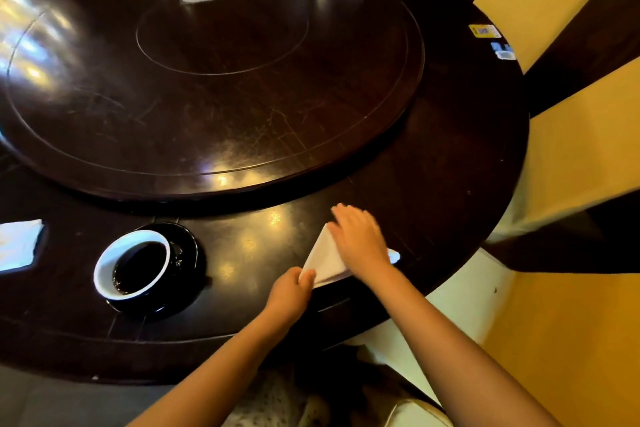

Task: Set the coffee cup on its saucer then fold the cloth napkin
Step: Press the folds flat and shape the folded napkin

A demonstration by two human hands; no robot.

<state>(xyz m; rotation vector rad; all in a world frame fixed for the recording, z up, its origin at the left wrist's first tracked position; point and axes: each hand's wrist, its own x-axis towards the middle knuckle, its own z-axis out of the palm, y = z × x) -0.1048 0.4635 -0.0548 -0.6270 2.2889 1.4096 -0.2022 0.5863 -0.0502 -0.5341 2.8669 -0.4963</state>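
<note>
– Napkin, where's it at?
– Near edge of table, right of centre. White cloth, folded to a triangle shape, lying flat on the wood.
– Hands?
– Left hand pinches the near-left corner, fingers curled round the cloth. Right hand lies on top, palm down, fingers fairly straight, covering most of the right part. A bit of cloth pokes out past its right side.
– Cup?
– Coffee cup sits on saucer, left of the napkin & apart from it. Cup's white inside w/ dark liquid; saucer's black. Handle hard to make out.
– Anything else?
– Big round turntable in the mid of the table, dark & glossy. White folded sheet at the left edge of view, cloth or paper, can't tell. Two small cards or stickers at the far right rim, too blurry to read. Yellow chairs along the right side.
</note>
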